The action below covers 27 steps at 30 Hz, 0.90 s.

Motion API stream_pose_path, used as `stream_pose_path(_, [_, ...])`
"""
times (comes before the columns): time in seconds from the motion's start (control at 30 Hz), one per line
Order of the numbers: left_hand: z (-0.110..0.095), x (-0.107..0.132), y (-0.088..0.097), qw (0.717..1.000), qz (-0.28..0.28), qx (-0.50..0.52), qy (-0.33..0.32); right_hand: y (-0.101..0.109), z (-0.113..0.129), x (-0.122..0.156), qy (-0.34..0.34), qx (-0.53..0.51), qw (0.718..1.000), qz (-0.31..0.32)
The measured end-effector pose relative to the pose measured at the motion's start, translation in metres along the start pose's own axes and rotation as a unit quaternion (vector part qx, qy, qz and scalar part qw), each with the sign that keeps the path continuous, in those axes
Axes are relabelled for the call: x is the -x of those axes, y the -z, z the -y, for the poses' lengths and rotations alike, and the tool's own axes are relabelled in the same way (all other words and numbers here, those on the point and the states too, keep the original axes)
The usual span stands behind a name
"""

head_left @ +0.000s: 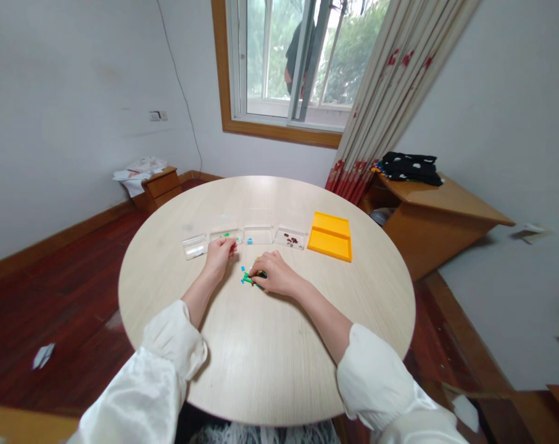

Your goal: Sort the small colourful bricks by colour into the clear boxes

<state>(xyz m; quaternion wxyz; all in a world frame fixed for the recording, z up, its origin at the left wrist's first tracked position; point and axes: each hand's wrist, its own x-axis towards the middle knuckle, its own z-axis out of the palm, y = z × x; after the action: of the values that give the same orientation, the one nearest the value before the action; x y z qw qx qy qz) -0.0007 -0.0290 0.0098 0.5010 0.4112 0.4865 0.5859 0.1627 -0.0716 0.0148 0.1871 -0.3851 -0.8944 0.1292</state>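
My left hand (pixel 221 256) is at the front edge of a clear tray with green pieces (pixel 226 235). Its fingertips are pressed together, and whatever they pinch is hidden. To its right, my right hand (pixel 276 272) reaches over a small pile of green and blue pieces (pixel 247 279) on the table. The fingers are curled down into the pile, covering part of it. Whether a piece is between them I cannot make out. Some dark and yellowish bits show under that hand.
Beyond the hands stand a clear tray (pixel 187 255) with pale pieces, another tray (pixel 264 242) with blue bits, and one (pixel 302 246) holding brown pieces. An open yellow case (pixel 331 235) lies at the right on the round table (pixel 261 357).
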Motion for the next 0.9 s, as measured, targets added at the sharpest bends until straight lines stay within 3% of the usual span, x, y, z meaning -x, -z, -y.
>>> stream_pose_path(0.43, [0.004, 0.001, 0.001, 0.999, 0.034, -0.036, -0.007, -0.005, -0.001, -0.001, -0.018, -0.014, 1.000, -0.013])
stream_pose_path(0.67, [0.002, 0.005, 0.002, 0.988, 0.111, -0.105, 0.003, -0.007, -0.009, -0.001, -0.047, -0.043, 0.996, -0.055])
stream_pose_path(0.9, [-0.005, 0.011, -0.001, 0.977, 0.175, -0.123, 0.001, -0.005, -0.016, -0.002, -0.099, -0.059, 0.984, -0.139])
